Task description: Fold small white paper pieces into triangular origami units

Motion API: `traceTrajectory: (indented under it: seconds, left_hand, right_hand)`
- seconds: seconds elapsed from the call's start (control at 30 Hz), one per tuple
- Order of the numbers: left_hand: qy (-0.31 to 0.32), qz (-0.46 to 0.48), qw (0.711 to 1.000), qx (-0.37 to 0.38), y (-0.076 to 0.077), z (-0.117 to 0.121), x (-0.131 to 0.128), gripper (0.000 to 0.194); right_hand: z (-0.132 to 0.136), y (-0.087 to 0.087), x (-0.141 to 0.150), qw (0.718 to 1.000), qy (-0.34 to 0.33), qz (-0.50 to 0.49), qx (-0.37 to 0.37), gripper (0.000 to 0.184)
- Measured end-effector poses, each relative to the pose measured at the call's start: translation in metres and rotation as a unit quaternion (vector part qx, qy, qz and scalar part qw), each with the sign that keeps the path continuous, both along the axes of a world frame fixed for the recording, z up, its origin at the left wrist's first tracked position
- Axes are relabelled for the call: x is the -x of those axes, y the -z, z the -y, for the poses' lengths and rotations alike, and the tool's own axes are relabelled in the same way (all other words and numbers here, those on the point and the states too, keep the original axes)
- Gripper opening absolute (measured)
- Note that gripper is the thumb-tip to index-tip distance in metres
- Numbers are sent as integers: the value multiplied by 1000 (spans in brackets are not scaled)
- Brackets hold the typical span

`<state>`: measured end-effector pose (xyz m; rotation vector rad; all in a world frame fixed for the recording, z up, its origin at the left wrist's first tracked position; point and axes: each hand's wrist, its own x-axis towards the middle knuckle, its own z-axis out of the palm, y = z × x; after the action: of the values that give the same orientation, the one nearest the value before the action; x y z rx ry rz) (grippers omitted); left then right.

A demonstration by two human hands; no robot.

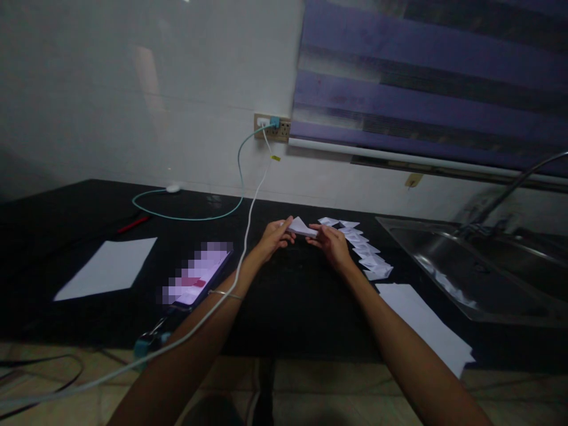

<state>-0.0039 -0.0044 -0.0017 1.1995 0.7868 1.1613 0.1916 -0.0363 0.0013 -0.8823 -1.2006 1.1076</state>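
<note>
Between my two hands is a small folded piece of white paper [300, 226], with a pointed peak on top and a flat strip below. My left hand [276, 238] grips its left end, thumb on top and fingers curled beneath. The right end is pinched by my right hand [331, 241]. Just beyond and beside my right hand, several folded white paper pieces [364, 248] lie in a slanting row on the black countertop [302, 307]. A stack of flat white paper sheets [421, 325] lies partly behind my right forearm.
On the left lie a white sheet [109, 267], a lit phone [199, 275] and a red pen [133, 225]. A white cable [248, 228] crosses over my left forearm, running from a wall socket [272, 128]. At right is a metal sink [479, 272] with a faucet [510, 192].
</note>
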Motion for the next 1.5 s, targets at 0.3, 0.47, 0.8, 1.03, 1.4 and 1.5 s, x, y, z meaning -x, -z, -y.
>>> traceTrajectory:
  seconds: [0.3, 0.47, 0.8, 1.03, 1.4, 1.5]
  left_hand:
    - [-52, -42, 997, -22, -4, 1, 0, 49]
    - [-56, -59, 996, -34, -5, 0, -1, 47]
    - [-61, -78, 993, -71, -5, 1, -1, 52]
    - [-66, -80, 992, -69, -5, 0, -2, 49]
    - [33, -40, 998, -31, 2, -4, -4, 52]
    - [55, -20, 998, -16, 4, -9, -3, 59]
  right_hand:
    - [2, 2, -7, 997, -53, 5, 52, 35]
    - [4, 2, -8, 994, -75, 48, 56, 29]
    - [5, 2, -7, 992, -76, 82, 56, 40]
    - [4, 2, -5, 993, -36, 111, 12, 31]
    - [-1, -1, -10, 990, 52, 124, -31, 23]
    - [-2, 0, -11, 990, 52, 130, -29, 21]
